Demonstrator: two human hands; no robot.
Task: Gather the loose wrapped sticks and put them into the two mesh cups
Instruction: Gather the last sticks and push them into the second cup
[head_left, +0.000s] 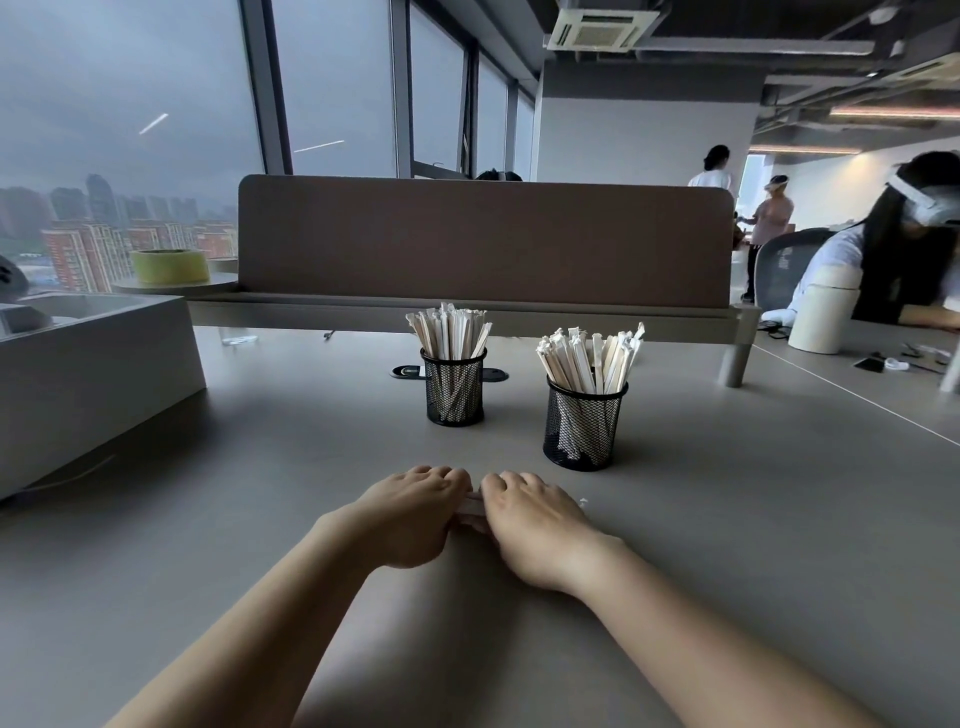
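Head view: both hands were laid knuckles-up on the grey bench (727, 519), side by side near its middle. The left hand (410, 514) and the right hand (535, 519) were curled over a small bundle of wrapped sticks (471, 506), which was gripped between them; only a short pale stretch was seen in the gap between the hands, and a white wrapper tip (582, 502) was seen just right of the right hand. Farther back, two black mesh cups were stood upright and apart. The left cup (454, 387), the farther one, was filled with wrapped sticks fanned above its rim. The right cup (584, 426), nearer and just beyond the right hand, was likewise filled. A brown divider panel (483, 239) was stood across the far edge.
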